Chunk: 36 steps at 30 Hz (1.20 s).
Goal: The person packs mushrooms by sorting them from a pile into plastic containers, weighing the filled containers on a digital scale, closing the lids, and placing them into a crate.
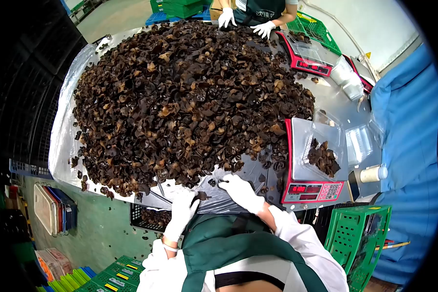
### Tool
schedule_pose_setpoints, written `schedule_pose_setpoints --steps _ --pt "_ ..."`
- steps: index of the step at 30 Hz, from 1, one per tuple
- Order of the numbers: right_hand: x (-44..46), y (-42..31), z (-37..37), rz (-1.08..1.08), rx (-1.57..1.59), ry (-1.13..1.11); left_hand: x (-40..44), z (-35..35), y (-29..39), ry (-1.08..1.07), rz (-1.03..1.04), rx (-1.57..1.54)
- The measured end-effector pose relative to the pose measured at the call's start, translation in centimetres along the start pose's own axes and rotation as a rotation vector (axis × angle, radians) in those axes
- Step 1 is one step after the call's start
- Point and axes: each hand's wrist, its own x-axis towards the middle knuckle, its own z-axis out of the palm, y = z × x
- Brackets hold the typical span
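A large heap of dark brown wood ear mushrooms (pixel 185 102) covers most of the metal table. Both my hands wear white gloves at its near edge. My left hand (pixel 184 212) is closed, with a dark wood ear piece (pixel 201 195) at its fingertips. My right hand (pixel 242 192) has its fingers curled together on the table surface; what they pinch, if anything, is too small to make out. A small loose piece (pixel 211 182) lies between the hands. On the red scale (pixel 312 191) to the right, a clear plastic tray (pixel 308 152) holds several wood ear pieces (pixel 324 159).
Across the table, a person's gloved hands (pixel 264 29) rest by the heap near a second red scale (pixel 304 53). Stacked clear trays (pixel 359 144) and a white bottle (pixel 373 173) stand right. Green crates (pixel 357 238) and a black crate (pixel 140 217) sit below the table edge.
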Motion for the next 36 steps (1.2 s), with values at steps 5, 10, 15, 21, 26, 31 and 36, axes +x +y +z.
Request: schedule_pose_setpoints --steps 5,10,15,21,26,31,36 --pt "0.8 -0.3 -5.5 0.082 -0.063 0.051 3.3 -0.5 0.6 0.182 0.04 -0.019" --pt "6.0 2.1 -4.0 0.058 -0.168 0.179 10.1 -0.3 2.3 0.308 -0.032 0.218" --pt "4.3 3.0 -1.7 -0.038 -0.145 0.202 9.3 2.6 1.6 0.079 0.067 0.345" --pt "-1.8 3.3 -2.8 0.05 0.044 0.268 3.9 3.1 1.5 -0.069 0.158 0.193" --pt "-2.9 4.1 -3.2 0.176 0.389 0.379 5.1 2.9 3.0 -0.012 0.11 0.081" --pt "-2.9 5.9 -5.5 0.503 0.925 0.452 7.2 5.1 4.2 -0.112 0.195 0.141" --pt "-1.1 5.9 -6.6 0.233 0.13 0.286 7.4 6.3 3.9 -0.113 0.198 0.084"
